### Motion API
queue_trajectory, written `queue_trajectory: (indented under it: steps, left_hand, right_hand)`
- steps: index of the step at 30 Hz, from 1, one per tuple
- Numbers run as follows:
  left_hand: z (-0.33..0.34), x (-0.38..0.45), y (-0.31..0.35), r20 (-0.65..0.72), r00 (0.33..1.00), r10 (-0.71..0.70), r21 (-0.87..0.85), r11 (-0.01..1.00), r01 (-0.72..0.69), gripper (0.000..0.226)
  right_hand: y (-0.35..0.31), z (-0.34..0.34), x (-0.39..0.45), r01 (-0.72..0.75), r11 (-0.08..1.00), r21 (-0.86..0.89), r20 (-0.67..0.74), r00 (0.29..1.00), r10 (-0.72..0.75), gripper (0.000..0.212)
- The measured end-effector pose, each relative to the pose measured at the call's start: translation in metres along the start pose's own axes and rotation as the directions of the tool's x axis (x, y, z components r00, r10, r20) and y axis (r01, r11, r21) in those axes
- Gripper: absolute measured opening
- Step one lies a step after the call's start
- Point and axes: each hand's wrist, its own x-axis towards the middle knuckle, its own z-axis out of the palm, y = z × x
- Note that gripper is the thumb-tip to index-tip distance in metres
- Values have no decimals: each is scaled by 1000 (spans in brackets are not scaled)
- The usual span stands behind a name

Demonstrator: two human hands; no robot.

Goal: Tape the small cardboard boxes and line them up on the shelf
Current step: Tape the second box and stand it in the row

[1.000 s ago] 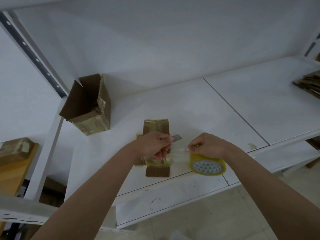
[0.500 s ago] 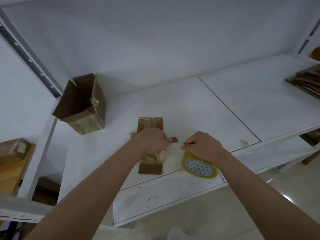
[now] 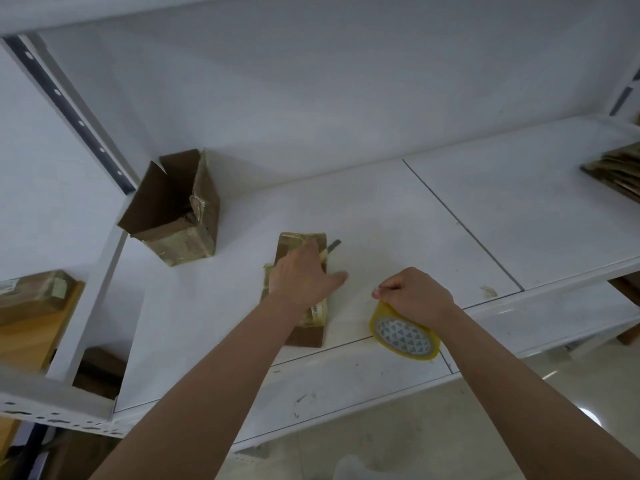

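A small flattened cardboard box [image 3: 306,336], wrapped in yellowish tape, lies on the white shelf [image 3: 398,216] near its front edge. My left hand [image 3: 303,275] presses flat on the box with straight fingers and the thumb spread to the right. A small cutter [image 3: 333,244] with a grey blade sticks out from under those fingers. My right hand [image 3: 415,297] grips a yellow tape roll [image 3: 403,336] just right of the box, with fingertips pinched together at the roll's top. An open taped box [image 3: 176,209] lies tilted at the back left.
A stack of flat cardboard [image 3: 620,171] sits at the shelf's far right edge. A wooden board and a taped box [image 3: 34,296] are on a lower level to the left. A white upright post [image 3: 93,282] bounds the shelf's left side. A tape scrap [image 3: 488,292] lies near the front edge.
My left hand has uncurled from a fist and now lies flat on the box, further back. My right hand with the tape roll has drawn away to the right.
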Motion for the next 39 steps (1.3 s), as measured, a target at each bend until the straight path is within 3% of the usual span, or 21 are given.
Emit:
queue_trajectory:
  steps: [3,6,9,11,14,17,21,24,27,30,34,37,39]
  left_hand:
    - [-3,2,7,-74,995,-61,194,978,74,75]
    - [-1,2,5,-22,999,-34,336,941,40,57]
    - [-15,1,-12,29,994,107,324,940,-110,44]
    - [-25,-2,-23,24,992,122,272,954,-124,45]
    - [-23,-4,-24,-91,990,107,162,982,-92,36]
    - [-5,4,-8,-183,983,28,136,991,-3,56]
    - [15,22,13,-122,977,-177,136,972,193,103]
    - [18,32,11,-136,966,-222,141,960,241,100]
    - [15,30,0,-89,987,-136,129,981,146,81]
    - [7,16,-13,35,995,94,87,991,-97,77]
    - [-14,-2,-49,208,915,345,27,933,-358,72]
    - [-32,-10,-73,309,875,373,18,917,-398,72]
    - [-40,-16,-79,306,877,370,-54,927,-372,68]
  right_hand:
    - [0,-2,1,-3,1000,25,-17,1000,3,18]
    - [1,-10,2,4,997,75,-72,997,1,22]
    - [2,-20,3,13,987,159,-136,991,9,22]
    - [1,-26,2,17,981,193,-167,986,16,19]
    - [-4,-30,3,28,976,216,-175,985,11,15]
    - [-12,-30,3,34,974,226,-175,985,6,14]
    - [-17,-28,2,43,972,233,-183,983,1,14]
    - [-15,-28,-1,42,969,243,-187,982,5,15]
    - [-13,-29,-5,41,962,270,-189,982,11,15]
    - [-12,-33,-8,42,947,317,-179,984,16,13]
    - [-17,-41,-12,63,935,350,-140,990,-15,13]
    - [-28,-44,-16,97,931,351,-79,994,-73,13]
    - [-37,-43,-19,124,935,333,-41,992,-117,14]
